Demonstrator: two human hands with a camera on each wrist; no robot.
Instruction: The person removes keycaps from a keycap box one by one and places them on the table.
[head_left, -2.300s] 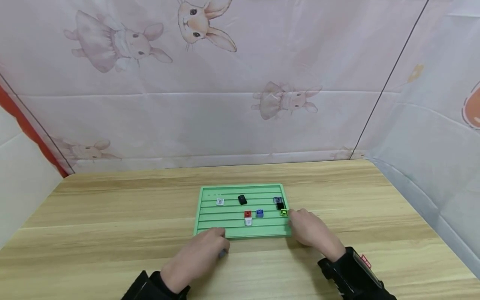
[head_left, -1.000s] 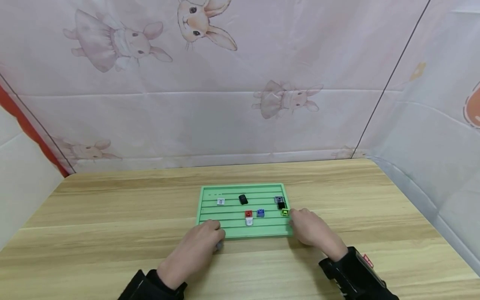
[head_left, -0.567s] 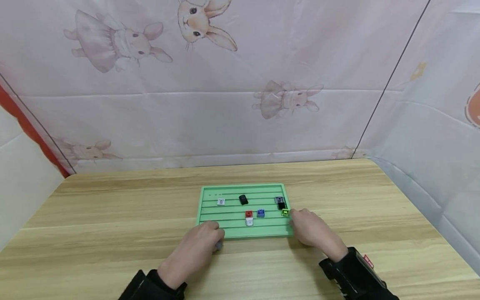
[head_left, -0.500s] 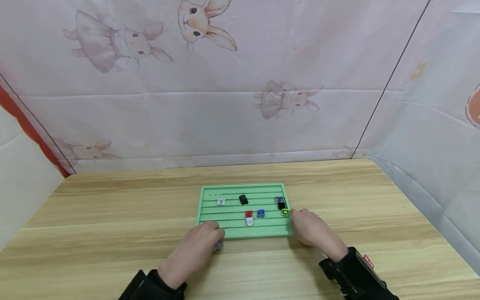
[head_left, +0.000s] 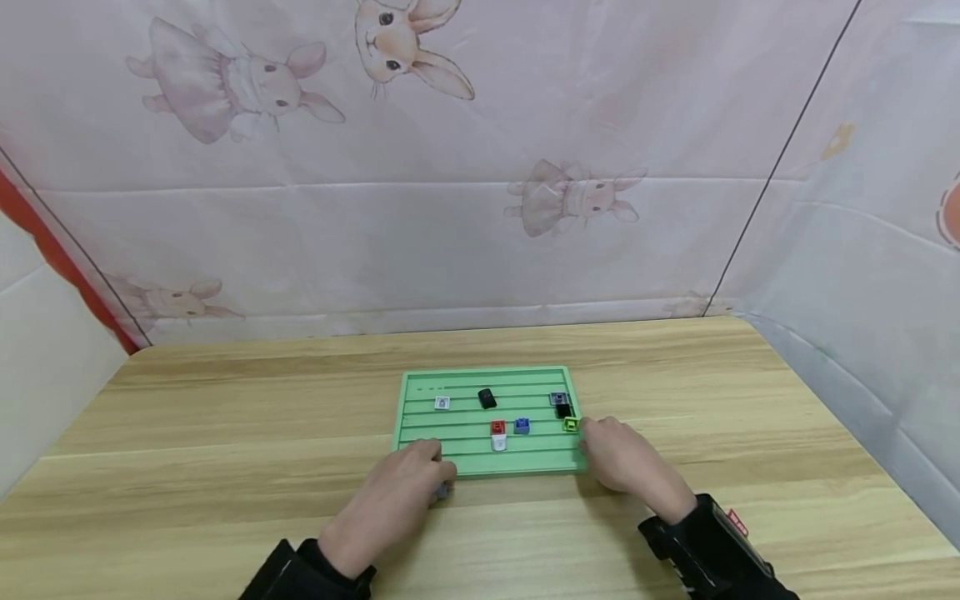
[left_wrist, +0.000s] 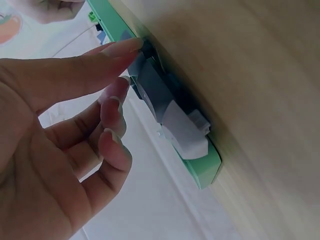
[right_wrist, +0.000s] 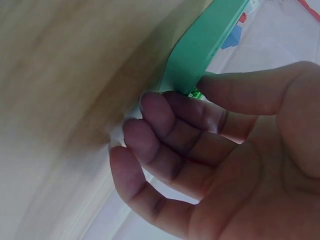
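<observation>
In the head view, my left hand (head_left: 393,500) is at the front left corner of a green ridged tray (head_left: 457,464). Its thumb and index finger pinch a small slate-grey block piece (left_wrist: 157,90), while the other fingers curl loosely. A light grey part (left_wrist: 185,131) sits at the piece's lower end, overlapping the tray's edge in the left wrist view. At the tray's right side, my right hand (head_left: 622,454) holds the rim between thumb and fingers. Close to those fingertips lies a lime-green piece (head_left: 570,424).
Inside the tray lie a white square piece (head_left: 442,403), a black piece (head_left: 487,398), a red piece (head_left: 497,427) against a white one (head_left: 498,443), and a blue piece (head_left: 521,426). Grey (head_left: 558,398) and black (head_left: 563,411) pieces lie at its right. A wooden table (head_left: 247,417) meets a rabbit-print backdrop (head_left: 420,250).
My left hand first shifted slightly left and away from me, then a little back to the right, still pinching the grey piece. The right hand stays at the tray's side.
</observation>
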